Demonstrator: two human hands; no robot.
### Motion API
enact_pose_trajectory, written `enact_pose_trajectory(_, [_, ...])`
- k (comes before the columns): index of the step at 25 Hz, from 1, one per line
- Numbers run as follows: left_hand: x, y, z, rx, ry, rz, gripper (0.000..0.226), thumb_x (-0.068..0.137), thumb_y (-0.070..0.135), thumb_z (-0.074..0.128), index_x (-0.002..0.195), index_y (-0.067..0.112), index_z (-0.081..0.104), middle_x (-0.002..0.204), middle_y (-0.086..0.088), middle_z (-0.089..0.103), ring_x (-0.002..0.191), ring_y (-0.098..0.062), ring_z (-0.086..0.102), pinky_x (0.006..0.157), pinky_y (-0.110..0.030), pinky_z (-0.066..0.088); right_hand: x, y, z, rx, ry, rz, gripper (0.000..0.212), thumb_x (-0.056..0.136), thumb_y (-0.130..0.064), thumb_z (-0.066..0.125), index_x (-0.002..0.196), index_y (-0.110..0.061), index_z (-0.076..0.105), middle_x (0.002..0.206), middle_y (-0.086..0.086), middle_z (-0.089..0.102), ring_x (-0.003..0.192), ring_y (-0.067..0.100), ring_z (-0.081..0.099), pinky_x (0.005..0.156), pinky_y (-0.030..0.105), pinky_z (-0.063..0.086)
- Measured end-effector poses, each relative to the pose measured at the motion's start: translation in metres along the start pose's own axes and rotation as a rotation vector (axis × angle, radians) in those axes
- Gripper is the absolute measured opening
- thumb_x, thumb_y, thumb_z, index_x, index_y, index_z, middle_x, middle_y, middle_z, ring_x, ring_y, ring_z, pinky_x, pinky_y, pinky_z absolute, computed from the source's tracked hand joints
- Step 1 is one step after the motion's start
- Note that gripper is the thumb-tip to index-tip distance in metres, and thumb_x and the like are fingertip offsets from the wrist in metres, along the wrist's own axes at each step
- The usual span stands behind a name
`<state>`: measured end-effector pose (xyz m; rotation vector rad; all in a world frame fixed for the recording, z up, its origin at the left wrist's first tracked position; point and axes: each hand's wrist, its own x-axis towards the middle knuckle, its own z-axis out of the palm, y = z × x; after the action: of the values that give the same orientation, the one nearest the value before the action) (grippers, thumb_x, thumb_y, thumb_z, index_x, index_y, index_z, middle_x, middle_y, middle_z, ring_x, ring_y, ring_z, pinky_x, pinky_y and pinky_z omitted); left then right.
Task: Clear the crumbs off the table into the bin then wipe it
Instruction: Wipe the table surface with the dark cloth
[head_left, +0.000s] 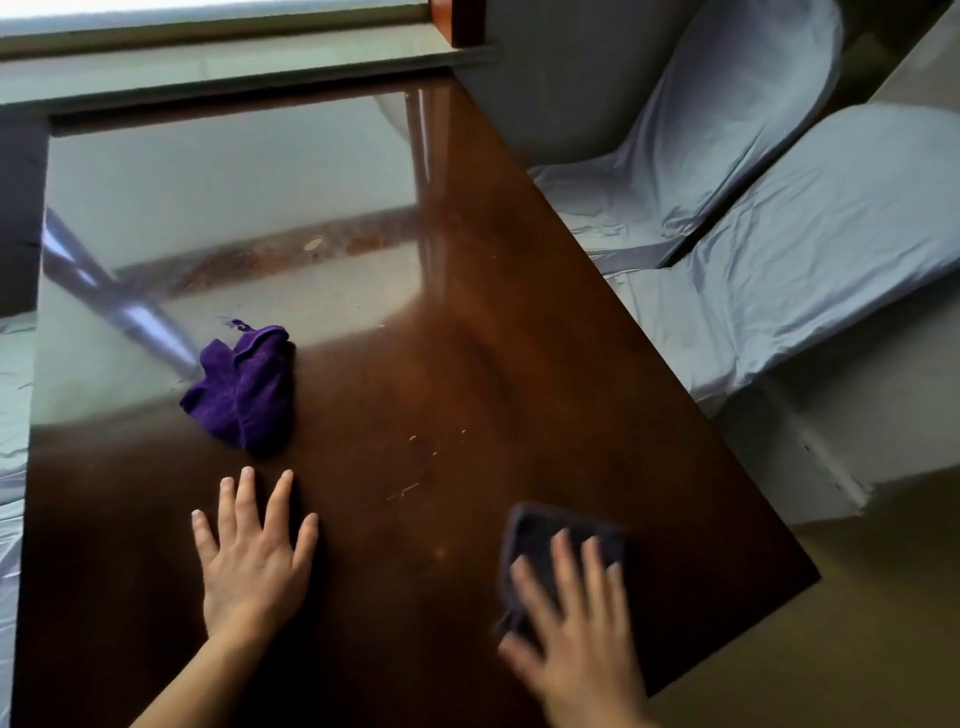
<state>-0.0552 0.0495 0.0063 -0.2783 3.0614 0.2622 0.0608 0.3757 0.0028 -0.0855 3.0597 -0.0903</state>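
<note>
A glossy dark brown table (519, 322) fills the head view. Small pale crumbs (421, 462) are scattered near its middle, between my hands and further away. My left hand (252, 551) lies flat on the tabletop with fingers spread and nothing in it. My right hand (576, 623) presses flat on a dark grey cloth (540, 530) near the table's right edge; hand and cloth look blurred. A crumpled purple cloth (244, 384) rests on the table just beyond my left hand. No bin is in view.
Two chairs in pale blue-grey covers (779, 249) stand along the table's right side. A window sill (208, 62) runs along the far edge. More pale fabric (10, 415) shows at the left. Floor (831, 623) lies to the right.
</note>
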Motion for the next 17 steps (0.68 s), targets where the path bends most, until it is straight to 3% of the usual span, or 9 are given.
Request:
enact_pose_trajectory(2, [0.0,-0.002,0.0,0.008,0.002,0.005,0.061,0.093,0.054,0.033,0.148,0.028,0.027,0.159,-0.014,0.016,0.148,-0.026,0.0,0.117,-0.053,-0.003,-0.042,-0.028,0.016,-0.058,0.027,-0.245,0.06,0.092,-0.062,0.046,0.148,-0.041,0.038,0.158,0.014,0.031,0.147,0.044,0.023,0.101,0.058,0.038])
enact_pose_trajectory(4, [0.0,-0.002,0.0,0.011,-0.002,0.006,0.066,0.088,0.058,0.025,0.148,0.029,0.026,0.16,-0.013,0.016,0.148,-0.025,-0.001,0.117,-0.052,-0.004,-0.045,-0.006,0.014,0.009,0.023,-0.286,0.058,0.093,-0.064,0.042,0.146,-0.041,0.041,0.159,0.013,0.029,0.147,0.041,0.024,0.101,0.055,0.038])
enact_pose_trajectory(7, [0.002,-0.002,0.003,0.026,0.004,0.005,0.068,0.087,0.06,0.022,0.148,0.029,0.026,0.16,-0.013,0.016,0.148,-0.025,0.0,0.117,-0.053,-0.003,-0.007,0.081,-0.013,0.033,0.021,0.181,0.072,0.092,-0.072,0.022,0.147,-0.03,0.044,0.159,0.019,0.03,0.146,0.045,0.024,0.11,0.062,0.031])
enact_pose_trajectory(9, [0.003,-0.004,0.006,0.022,0.006,0.011,0.068,0.087,0.06,0.022,0.148,0.029,0.026,0.159,-0.014,0.016,0.148,-0.026,0.001,0.117,-0.054,-0.002,0.023,0.115,-0.039,0.094,-0.065,0.543,0.087,0.084,-0.079,0.0,0.153,-0.034,0.029,0.165,0.015,0.013,0.15,0.043,0.012,0.116,0.061,0.019])
enact_pose_trajectory(10, [0.003,-0.005,0.006,0.019,0.01,0.012,0.068,0.087,0.061,0.022,0.147,0.029,0.026,0.159,-0.014,0.017,0.148,-0.027,0.001,0.117,-0.055,-0.002,0.03,0.107,-0.042,0.099,-0.085,0.613,0.088,0.082,-0.08,-0.002,0.154,-0.036,0.024,0.166,0.013,0.009,0.151,0.042,0.008,0.117,0.061,0.016])
enact_pose_trajectory(12, [0.002,-0.007,0.007,0.017,0.004,0.005,0.067,0.088,0.061,0.021,0.147,0.03,0.025,0.159,-0.014,0.016,0.148,-0.027,0.0,0.117,-0.056,-0.001,0.026,0.055,-0.028,0.071,-0.029,0.475,0.078,0.088,-0.075,0.019,0.152,-0.033,0.034,0.163,0.018,0.02,0.148,0.048,0.016,0.115,0.065,0.019])
enact_pose_trajectory(15, [0.002,-0.008,0.008,0.032,0.005,0.012,0.066,0.089,0.06,0.021,0.147,0.03,0.023,0.16,-0.013,0.015,0.148,-0.027,-0.001,0.117,-0.055,-0.002,-0.022,-0.075,0.01,0.024,0.025,-0.124,0.071,0.085,-0.068,0.051,0.149,-0.04,0.037,0.158,0.019,0.034,0.146,0.049,0.021,0.106,0.067,0.031])
enact_pose_trajectory(17, [0.003,-0.01,0.008,0.015,0.001,0.021,0.065,0.089,0.06,0.022,0.147,0.031,0.024,0.159,-0.013,0.016,0.148,-0.027,0.0,0.117,-0.055,-0.002,-0.051,-0.146,0.027,0.034,0.037,-0.407,0.061,0.09,-0.061,0.053,0.147,-0.048,0.035,0.157,0.008,0.039,0.145,0.043,0.028,0.1,0.057,0.041])
